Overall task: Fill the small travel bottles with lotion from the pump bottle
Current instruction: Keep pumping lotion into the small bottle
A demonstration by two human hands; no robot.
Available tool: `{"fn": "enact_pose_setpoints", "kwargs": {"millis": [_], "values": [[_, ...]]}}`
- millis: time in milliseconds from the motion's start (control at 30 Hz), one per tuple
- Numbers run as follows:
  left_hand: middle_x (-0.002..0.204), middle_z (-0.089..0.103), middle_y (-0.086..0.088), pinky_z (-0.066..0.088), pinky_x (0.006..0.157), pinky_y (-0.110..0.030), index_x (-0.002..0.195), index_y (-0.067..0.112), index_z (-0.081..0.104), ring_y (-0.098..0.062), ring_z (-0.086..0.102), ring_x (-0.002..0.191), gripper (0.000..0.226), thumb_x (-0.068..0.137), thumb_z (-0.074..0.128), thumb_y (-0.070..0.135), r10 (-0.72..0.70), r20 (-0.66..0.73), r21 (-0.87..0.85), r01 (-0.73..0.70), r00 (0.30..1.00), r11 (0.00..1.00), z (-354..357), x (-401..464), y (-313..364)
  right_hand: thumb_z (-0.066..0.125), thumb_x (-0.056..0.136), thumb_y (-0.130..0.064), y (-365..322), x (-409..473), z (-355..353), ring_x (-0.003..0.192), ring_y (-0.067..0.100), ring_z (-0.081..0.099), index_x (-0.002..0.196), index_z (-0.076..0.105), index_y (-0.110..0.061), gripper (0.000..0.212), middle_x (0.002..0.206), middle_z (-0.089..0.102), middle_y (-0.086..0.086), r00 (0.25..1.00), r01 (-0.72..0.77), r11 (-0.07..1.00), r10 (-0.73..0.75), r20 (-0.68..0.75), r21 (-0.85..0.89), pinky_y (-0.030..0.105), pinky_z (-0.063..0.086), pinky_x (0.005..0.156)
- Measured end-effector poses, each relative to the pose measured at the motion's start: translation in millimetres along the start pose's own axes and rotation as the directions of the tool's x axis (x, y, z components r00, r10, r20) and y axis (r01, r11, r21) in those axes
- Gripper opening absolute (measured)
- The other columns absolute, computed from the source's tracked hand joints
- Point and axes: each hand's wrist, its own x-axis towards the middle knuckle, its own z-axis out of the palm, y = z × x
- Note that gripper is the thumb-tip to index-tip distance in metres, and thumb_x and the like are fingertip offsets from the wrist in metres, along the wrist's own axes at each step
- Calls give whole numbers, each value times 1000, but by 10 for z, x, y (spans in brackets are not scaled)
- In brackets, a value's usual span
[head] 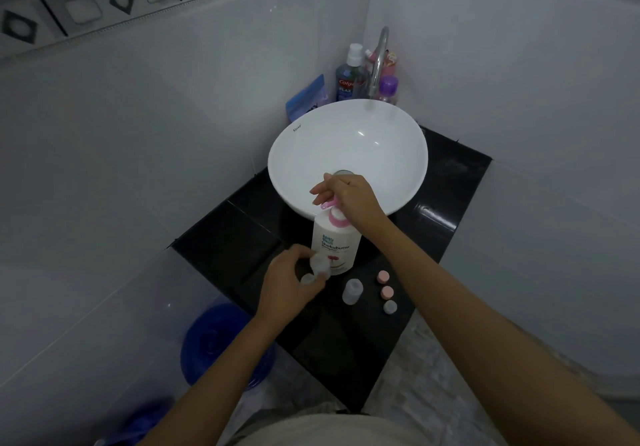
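Observation:
A white pump bottle [335, 237] with a pink pump head [328, 205] stands on the black counter [446, 210] in front of the sink. My right hand [349, 196] lies over the pump head, fingers curled round it. My left hand [287, 279] holds small clear travel bottles [318, 265] beside the pump bottle's lower left side, near the spout. Another clear travel bottle [352, 291] stands open on the counter to the right. Two pink caps [383, 276] [387, 292] and a grey cap [390, 306] lie beside it.
A white basin [381, 140] sits on the counter, with a chrome tap [379, 61] behind it. A mouthwash bottle [348, 78], a purple-capped bottle [388, 88] and a blue pouch [308, 99] stand in the corner. A blue bucket [221, 345] is on the floor at left.

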Motion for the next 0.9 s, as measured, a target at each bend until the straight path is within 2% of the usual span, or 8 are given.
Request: {"fn": "enact_pose_setpoints", "kwargs": {"millis": [100,233,367,500,633,833,900], "values": [[97,63,17,48,81,-13,95,31,55,3,59,97,29,72,74,28,-26,-102,-179,7,994,984,-187,77,177,47,96,-14,-87,-39,-32,58,8,62,104,63,13,32,78,63,18,997,-36,993,27,76,109,13,51,62],[95,62,23,45,78,-5,95,38,54,8,59,94,37,74,76,17,1,-165,-214,-36,986,976,-387,195,370,52,94,-24,-168,-71,-45,75,20,62,109,64,7,36,91,66,17,992,-99,983,84,97,155,22,52,70],[99,62,17,48,74,-8,102,34,57,3,58,94,33,75,74,24,44,-152,-173,-70,987,982,-475,240,491,51,94,-27,-166,-88,-57,79,24,62,105,66,5,37,91,67,20,997,-44,983,32,70,176,21,54,66],[101,61,6,46,76,-15,106,26,60,-3,58,93,33,76,73,27,91,-159,-111,-109,983,988,-466,243,543,48,96,-23,-78,-91,-18,79,21,63,98,68,5,34,87,68,19,999,34,998,-35,21,52,19,51,73],[100,60,3,47,76,-19,106,23,61,-5,57,92,33,75,73,25,119,-160,-73,-132,980,989,-461,229,547,45,97,-21,-41,-68,-14,73,16,63,95,69,5,36,84,68,18,999,40,999,-40,11,36,10,51,66],[98,61,4,44,75,-7,105,17,63,-2,57,90,33,76,71,31,172,-201,-65,-188,964,980,-496,252,592,46,97,-22,3,-38,-13,73,16,63,94,70,4,36,81,69,16,999,35,999,-35,12,10,11,50,68],[99,63,2,46,76,-11,106,15,64,-4,58,90,34,77,70,32,185,-192,-58,-199,964,978,-504,266,608,45,97,-23,3,-37,-4,74,17,63,91,70,5,38,76,68,15,1000,26,999,-26,5,24,20,52,76]]}}
